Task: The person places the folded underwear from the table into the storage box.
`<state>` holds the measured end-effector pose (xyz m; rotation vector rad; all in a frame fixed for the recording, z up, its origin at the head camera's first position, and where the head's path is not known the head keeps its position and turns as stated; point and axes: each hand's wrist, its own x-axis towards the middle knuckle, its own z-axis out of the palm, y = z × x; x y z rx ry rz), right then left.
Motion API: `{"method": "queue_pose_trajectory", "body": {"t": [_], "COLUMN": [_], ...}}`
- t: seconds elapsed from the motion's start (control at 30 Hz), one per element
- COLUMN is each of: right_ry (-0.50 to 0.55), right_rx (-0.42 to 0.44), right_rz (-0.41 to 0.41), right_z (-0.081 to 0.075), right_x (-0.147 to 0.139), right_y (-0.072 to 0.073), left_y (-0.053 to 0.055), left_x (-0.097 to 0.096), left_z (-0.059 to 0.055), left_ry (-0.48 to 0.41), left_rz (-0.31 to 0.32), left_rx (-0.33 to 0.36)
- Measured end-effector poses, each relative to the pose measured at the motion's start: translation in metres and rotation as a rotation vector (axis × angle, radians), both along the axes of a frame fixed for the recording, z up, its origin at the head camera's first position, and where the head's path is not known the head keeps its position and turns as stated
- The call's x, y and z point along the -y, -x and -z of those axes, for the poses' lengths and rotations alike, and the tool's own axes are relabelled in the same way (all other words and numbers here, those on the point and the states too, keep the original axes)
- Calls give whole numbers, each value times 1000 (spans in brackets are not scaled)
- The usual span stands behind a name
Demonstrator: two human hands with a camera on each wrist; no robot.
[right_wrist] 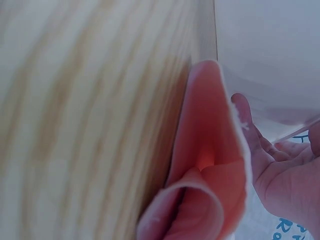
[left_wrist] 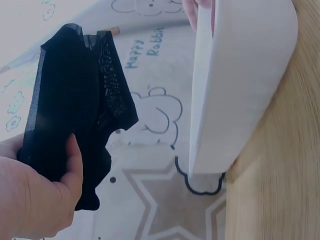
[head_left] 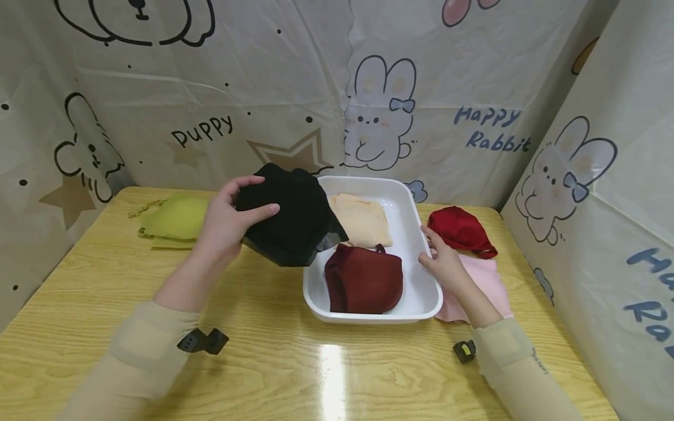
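My left hand [head_left: 223,219] grips a folded black bra [head_left: 289,216] in the air at the left side of a white tray [head_left: 429,298]. In the left wrist view the thumb lies across the black bra [left_wrist: 70,100], and mesh trim shows along its edge. The right hand [head_left: 447,263] holds the tray's right rim; in the right wrist view its fingers are against the outer wall. Inside the tray, a dark red bra [head_left: 365,280] sits at the near end and a folded cream garment [head_left: 360,219] behind it.
A yellow-green bra [head_left: 176,219] lies at the table's back left. Right of the tray are a bright red bra [head_left: 460,228] and a pink cloth [head_left: 495,283], near the right hand. Printed sheeting [head_left: 295,76] rises behind the wooden table [head_left: 263,362] and at its sides.
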<state>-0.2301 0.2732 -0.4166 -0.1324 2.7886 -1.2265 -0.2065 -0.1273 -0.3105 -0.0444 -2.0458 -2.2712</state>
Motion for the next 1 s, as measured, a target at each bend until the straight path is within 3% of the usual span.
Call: {"method": "queue_pose_trajectory", "body": {"t": [0.27,1.0], "right_ry": [-2,-15], "right_rx": [-3,0], "right_rz": [1,7], "right_z": [0,0], "right_x": [0,0], "right_y": [0,0], "left_y": [-2,-11], "left_x": [-17,-56], "left_z": [3,25], "left_ry": [-56,-146], "left_rz": [-27,-22], "left_rx": [-18,-3]}}
